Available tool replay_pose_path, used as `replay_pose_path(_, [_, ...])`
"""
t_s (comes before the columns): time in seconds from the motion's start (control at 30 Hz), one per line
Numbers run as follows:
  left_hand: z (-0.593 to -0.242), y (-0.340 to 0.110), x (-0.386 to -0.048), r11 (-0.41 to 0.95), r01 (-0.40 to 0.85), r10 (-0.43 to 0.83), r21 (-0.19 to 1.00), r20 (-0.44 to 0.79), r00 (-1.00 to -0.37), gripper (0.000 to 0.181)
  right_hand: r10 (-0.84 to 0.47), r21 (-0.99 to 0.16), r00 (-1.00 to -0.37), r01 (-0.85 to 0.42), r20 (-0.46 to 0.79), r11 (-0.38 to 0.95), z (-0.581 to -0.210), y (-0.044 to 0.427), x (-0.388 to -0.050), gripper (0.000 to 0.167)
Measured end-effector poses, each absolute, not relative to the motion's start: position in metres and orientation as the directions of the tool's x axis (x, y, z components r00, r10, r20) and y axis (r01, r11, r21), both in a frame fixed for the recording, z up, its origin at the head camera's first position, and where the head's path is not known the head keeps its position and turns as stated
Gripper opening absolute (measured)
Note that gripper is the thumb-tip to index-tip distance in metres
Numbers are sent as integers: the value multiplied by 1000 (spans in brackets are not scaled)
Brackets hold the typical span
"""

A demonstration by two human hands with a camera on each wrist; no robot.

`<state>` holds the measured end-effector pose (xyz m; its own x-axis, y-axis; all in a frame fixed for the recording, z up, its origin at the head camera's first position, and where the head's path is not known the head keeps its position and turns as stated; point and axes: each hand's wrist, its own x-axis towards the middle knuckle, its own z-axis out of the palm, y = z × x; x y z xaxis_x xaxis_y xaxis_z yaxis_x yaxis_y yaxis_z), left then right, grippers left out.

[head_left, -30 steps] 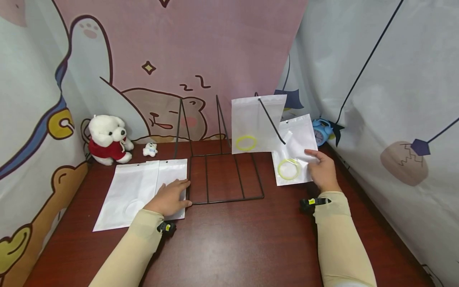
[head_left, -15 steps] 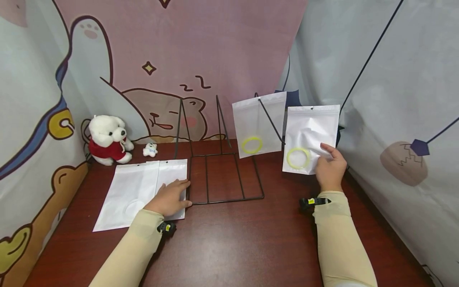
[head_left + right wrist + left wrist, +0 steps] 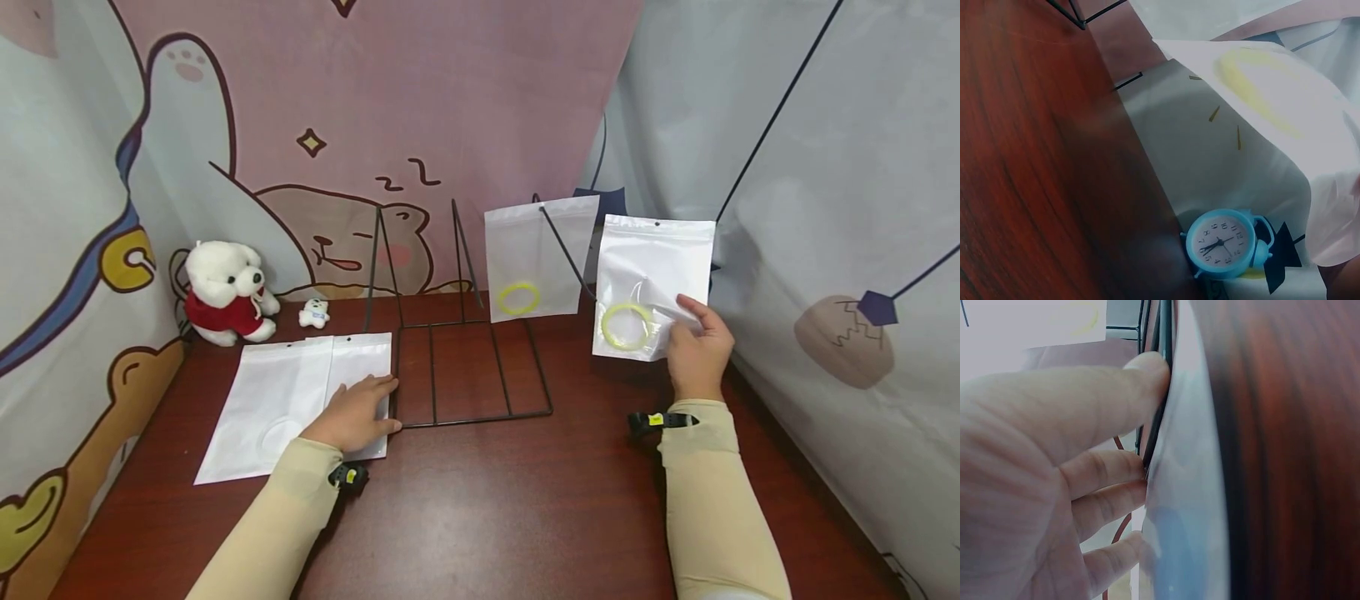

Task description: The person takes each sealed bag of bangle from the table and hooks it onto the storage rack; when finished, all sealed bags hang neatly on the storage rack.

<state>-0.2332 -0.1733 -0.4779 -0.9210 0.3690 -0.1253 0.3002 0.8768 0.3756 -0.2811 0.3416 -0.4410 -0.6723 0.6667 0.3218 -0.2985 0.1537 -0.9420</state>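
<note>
My right hand pinches the lower right edge of a white zip bag with a clear front and a yellow ring-shaped band inside. This bag is held upright off the table, right of the black wire rack. A similar bag with a yellow band hangs on the rack's right hook. My left hand lies over two overlapping white bags, its thumb and fingertips touching the rack's left base edge. In the left wrist view the fingers are nearly straight against the wire.
A white plush dog in red and a small white bear figure sit at the back left. A blue alarm clock stands at the back right, hidden behind the held bag in the head view. Printed cloth surrounds the brown table.
My right hand has lifted the bag up and right, away from beside the hanging bag, and it is now upright. The hanging bag has swung slightly. My left hand stays in place.
</note>
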Motion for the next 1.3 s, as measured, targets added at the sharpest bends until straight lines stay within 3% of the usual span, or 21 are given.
replay_pose_path(0.3, [-477,-173,-233,876,297,367,380,-127,-921,75,647,-925,-721,-375,248,-63,-434,339,-280,52])
replay_pose_path(0.53, [-475,-172,-231,875,301,371,379,-124,-920,74,604,-839,-750,-490,269,-235,-438,341,-283,48])
replay_pose_path(0.7, [-475,-172,-231,874,302,371,381,-121,-921,74,568,-808,-785,-491,247,-327,-442,344,-284,45])
replay_pose_path(0.97, [-476,-173,-232,876,300,369,379,-124,-921,74,469,-833,-861,-400,198,-382,-444,346,-281,44])
replay_pose_path(1.3, [-478,-173,-233,876,306,373,373,-121,-920,74,245,-844,-924,-372,295,-386,-446,346,-278,44])
